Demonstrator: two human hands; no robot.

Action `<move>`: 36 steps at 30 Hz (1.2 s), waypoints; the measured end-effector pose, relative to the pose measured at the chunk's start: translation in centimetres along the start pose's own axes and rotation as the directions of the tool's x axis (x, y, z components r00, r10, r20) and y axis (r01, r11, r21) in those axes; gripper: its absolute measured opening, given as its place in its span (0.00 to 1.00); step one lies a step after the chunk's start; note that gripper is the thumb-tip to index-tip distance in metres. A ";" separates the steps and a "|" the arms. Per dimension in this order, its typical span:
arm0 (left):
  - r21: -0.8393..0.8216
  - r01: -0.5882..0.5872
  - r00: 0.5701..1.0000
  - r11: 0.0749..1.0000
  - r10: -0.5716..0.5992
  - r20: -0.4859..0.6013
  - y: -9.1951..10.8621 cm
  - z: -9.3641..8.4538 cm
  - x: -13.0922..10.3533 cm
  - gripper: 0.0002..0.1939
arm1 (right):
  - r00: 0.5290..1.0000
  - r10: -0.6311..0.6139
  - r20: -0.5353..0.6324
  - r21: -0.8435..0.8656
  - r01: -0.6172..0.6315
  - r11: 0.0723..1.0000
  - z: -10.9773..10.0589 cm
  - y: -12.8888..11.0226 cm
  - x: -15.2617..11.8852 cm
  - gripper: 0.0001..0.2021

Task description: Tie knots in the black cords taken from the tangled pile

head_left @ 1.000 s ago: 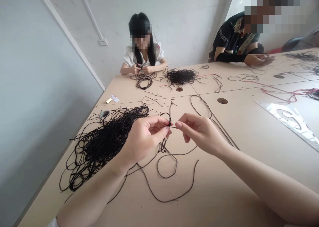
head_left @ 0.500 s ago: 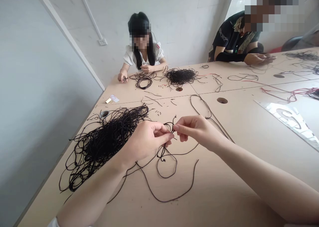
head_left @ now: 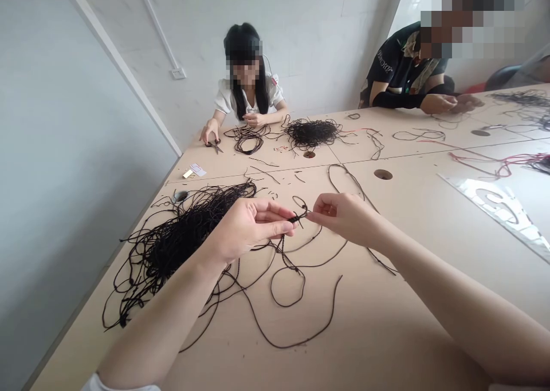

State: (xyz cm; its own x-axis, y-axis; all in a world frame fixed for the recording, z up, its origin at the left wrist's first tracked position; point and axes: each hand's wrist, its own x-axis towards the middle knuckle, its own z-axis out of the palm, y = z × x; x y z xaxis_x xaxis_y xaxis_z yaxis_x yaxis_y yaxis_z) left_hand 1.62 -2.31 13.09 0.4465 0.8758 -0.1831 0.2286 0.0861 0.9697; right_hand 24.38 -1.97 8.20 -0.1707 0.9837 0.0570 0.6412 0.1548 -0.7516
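My left hand (head_left: pixel 253 225) pinches a knotted black cord (head_left: pixel 299 217) between thumb and fingers, above the middle of the table. Just to the right, my right hand (head_left: pixel 339 210) has its thumb and forefinger closed on the same cord's end, beside a small loop that sticks up. Lengths of cord hang from my left hand and curl over the tabletop (head_left: pixel 365 322). A large tangled pile of black cords (head_left: pixel 184 239) lies left of my left hand, partly behind it.
Across the table a person (head_left: pixel 249 96) touches scissors (head_left: pixel 215 145) near a second black cord pile (head_left: pixel 313 132). Another person (head_left: pixel 395 76) works at the upper right. A clear plastic sheet (head_left: pixel 498 208) and red cords (head_left: pixel 494 165) lie right. The table has round holes (head_left: pixel 383 174).
My hands have moved slightly apart, and the knotted cord between them now lies more sideways with a loop above. The person across has lowered the scissors to the table.
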 end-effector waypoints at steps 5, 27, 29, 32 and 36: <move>-0.023 0.036 0.999 0.999 -0.036 -0.004 -0.3 0.0 0.3 0.18 | 0.973 -0.198 -0.115 -0.007 0.199 0.980 0.0 -1.2 -1.0 0.05; 0.072 0.031 0.925 0.997 -0.056 0.375 0.5 0.6 -0.3 0.11 | 0.805 -0.559 0.198 0.056 0.561 0.826 -0.6 -2.1 -1.8 0.10; 0.059 0.048 0.919 0.997 -0.067 0.389 0.5 0.4 -0.2 0.11 | 0.753 -0.628 0.196 0.043 0.634 0.772 -0.8 -1.9 -1.8 0.10; 0.052 0.065 0.918 0.997 -0.080 0.388 0.6 0.4 -0.3 0.11 | 0.703 -0.681 0.205 0.005 0.695 0.719 -1.2 -1.9 -1.8 0.09; 0.043 0.089 0.919 0.995 -0.099 0.381 0.7 0.6 -0.5 0.11 | 0.646 -0.730 0.223 -0.016 0.751 0.660 -1.9 -2.0 -1.7 0.08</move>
State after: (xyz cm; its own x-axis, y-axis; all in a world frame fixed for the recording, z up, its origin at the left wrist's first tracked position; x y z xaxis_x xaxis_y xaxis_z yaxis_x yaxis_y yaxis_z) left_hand 2.07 -2.94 13.74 0.7173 0.6157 -0.3261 0.3049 0.1435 0.9415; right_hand 24.79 -3.76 10.86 -0.7452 0.5023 0.4386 0.3073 0.8424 -0.4427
